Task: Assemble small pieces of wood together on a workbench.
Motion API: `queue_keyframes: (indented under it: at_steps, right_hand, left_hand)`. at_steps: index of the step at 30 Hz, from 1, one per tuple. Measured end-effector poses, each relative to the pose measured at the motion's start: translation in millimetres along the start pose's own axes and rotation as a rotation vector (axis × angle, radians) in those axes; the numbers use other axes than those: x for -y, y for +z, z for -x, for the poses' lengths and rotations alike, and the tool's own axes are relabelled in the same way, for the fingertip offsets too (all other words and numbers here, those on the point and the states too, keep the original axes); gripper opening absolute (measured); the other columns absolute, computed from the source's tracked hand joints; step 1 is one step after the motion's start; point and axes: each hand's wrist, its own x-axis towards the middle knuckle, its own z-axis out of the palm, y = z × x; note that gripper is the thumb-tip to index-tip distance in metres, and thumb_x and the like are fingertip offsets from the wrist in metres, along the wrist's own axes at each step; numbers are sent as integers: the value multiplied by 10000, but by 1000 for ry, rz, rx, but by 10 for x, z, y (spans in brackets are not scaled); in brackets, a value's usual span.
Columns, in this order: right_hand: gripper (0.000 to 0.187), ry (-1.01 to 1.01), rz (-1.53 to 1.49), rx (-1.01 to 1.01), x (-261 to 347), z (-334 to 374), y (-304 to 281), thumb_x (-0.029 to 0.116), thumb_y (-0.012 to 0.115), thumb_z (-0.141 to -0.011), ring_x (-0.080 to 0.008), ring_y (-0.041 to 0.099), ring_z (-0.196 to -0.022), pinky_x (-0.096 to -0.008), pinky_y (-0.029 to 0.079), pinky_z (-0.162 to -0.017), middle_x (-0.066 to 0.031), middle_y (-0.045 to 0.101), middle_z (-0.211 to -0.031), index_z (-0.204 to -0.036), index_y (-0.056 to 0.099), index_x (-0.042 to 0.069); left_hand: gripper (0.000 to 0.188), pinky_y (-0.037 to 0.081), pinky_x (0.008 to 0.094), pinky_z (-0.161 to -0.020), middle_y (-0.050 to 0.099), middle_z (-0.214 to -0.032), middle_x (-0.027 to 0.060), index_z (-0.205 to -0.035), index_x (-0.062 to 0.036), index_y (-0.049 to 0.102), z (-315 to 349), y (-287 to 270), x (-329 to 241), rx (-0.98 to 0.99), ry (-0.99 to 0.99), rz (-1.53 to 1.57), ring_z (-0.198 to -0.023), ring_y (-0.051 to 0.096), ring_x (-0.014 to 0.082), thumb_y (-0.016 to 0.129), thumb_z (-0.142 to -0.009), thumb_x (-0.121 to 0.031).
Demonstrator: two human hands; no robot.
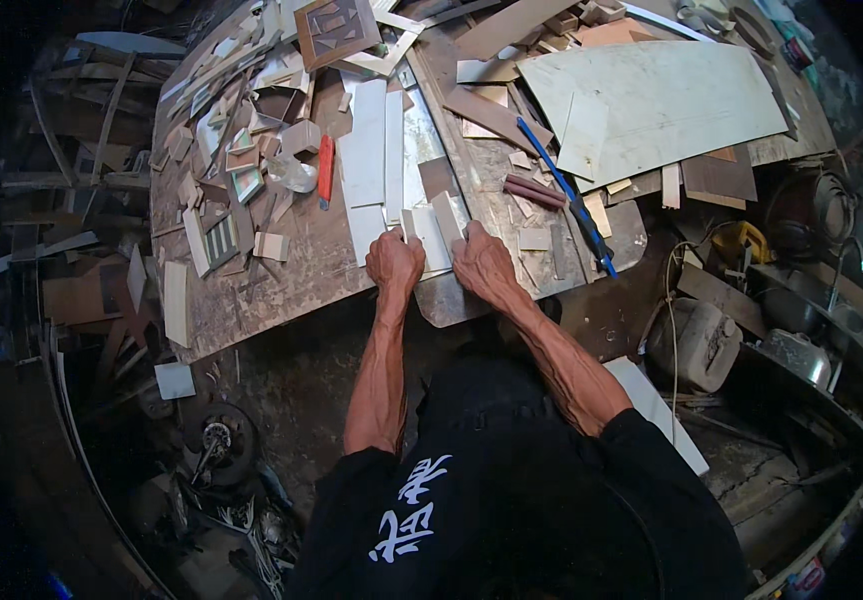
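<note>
Left grip point(395, 258) is closed on a small wooden block point(409, 223); right grip point(481, 260) is likewise closed, pinching a pale wooden strip point(445, 214).

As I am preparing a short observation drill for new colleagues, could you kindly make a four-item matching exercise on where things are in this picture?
Column one
1. Red tool
2. Large pale panel
3. Grimy jerrycan
4. Right hand

Column two
A. Off the table, toward the right of the picture
B. At a small pale wood strip, near the table's front edge
C. On the table, to the left of the long white boards
D. On the table, to the right of the long blue tool

Pairs: 1-C; 2-D; 3-A; 4-B
</note>
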Motion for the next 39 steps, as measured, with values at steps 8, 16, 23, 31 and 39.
queue_keyframes:
  at_steps: [8, 16, 23, 31, 39]
  right_hand:
    - [266, -6, -21, 13, -10, -13, -26, 172, 468, -847, -505, 603, -742, -550, 474, -694, -348, 605, -767, -964, 469, -66]
    - [363, 116, -256, -41, 85, -105, -162, 156, 511, -797, -468, 620, -818, -509, 476, -746, -305, 636, -836, -1080, 420, -54]
    - [355, -36, 185, 119, 206, -237, -182, 247, 582, -745, -429, 635, -823, -497, 485, -763, -267, 646, -846, -991, 579, -9]
    - [366, -165, 412, 98, 207, -387, -40, 225, 607, -737, -406, 652, -772, -498, 515, -692, -233, 663, -816, -1028, 570, 5]
    - [554, -46, 501, 268, 272, -492, 41, 260, 697, -676, -411, 657, -834, -492, 528, -718, -258, 656, -870, -1116, 521, -26]
  left_hand:
    - [297, 506, 517, -757, 666, -885, 247, -948, -10, 678, 56, 50, -83, -82, -6, -63, -834, 637, 445, 624, -755, -229]
    - [272, 518, 508, -755, 663, -874, 253, -899, 11, 684, 31, 114, -61, -62, -49, -42, -843, 640, 443, 629, -750, -209]
    - [238, 523, 498, -754, 663, -889, 249, -885, 8, 686, -15, 122, -35, -30, -44, -28, -852, 642, 433, 625, -755, -181]
    - [215, 520, 495, -743, 658, -871, 245, -854, 26, 666, 1, 152, 25, -85, -16, 37, -831, 639, 435, 622, -736, -148]
    - [208, 514, 492, -751, 661, -897, 232, -848, 15, 662, 21, 135, 88, -78, 10, 142, -857, 638, 421, 627, -739, -159]
